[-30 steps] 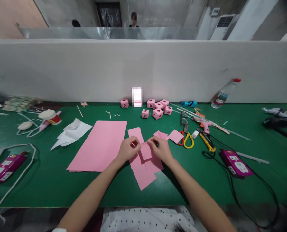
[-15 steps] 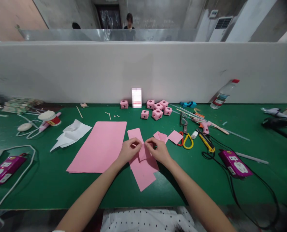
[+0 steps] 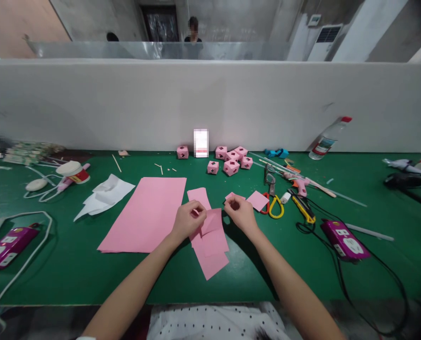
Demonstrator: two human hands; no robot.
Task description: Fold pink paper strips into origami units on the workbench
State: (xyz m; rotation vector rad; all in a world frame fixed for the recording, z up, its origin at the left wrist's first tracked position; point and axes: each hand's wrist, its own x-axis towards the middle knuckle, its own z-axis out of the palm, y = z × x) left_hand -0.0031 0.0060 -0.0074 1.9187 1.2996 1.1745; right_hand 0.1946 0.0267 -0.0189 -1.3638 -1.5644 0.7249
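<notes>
My left hand is closed in a pinch on the upper left edge of a pink paper square. The square is raised at a tilt over other pink paper pieces that overlap on the table. To the right, apart from the square, hangs my right hand, its thumb and index finger curled together. Whatever might be between those fingertips is too small to make out. Beyond that hand lie a partly covered folded pink paper and a flat pink square.
A stack of pink sheets lies left, beside crumpled white paper. Several pink paper polyhedra and a phone stand at the back. Scissors, a yellow cutter, a glue gun and a purple power strip are right.
My right hand has moved right, away from the paper square and my left hand. The square's right edge is now uncovered, while my left hand keeps its pinch.
</notes>
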